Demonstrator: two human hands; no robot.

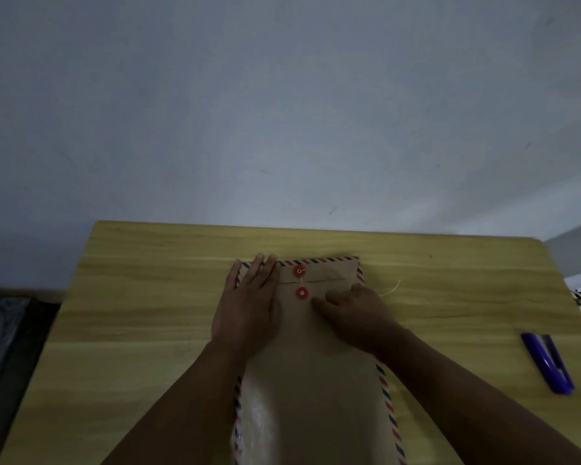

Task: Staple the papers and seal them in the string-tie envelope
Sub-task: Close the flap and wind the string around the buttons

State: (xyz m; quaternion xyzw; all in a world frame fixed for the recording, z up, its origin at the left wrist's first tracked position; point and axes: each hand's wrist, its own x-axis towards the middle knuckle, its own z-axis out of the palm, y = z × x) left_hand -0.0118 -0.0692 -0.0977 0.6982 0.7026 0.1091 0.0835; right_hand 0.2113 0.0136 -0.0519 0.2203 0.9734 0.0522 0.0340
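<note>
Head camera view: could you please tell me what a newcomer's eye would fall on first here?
The brown envelope with its red-and-blue striped border lies mid-table, its two red string-tie discs near the far end. The left hand lies flat on its far left corner, while the right hand rests beside the discs, a thin string trailing off to its right. A purple stapler lies at the table's right edge.

Both forearms are bare, left hand (pixel 249 310) and right hand (pixel 356 313) ungloved.
</note>
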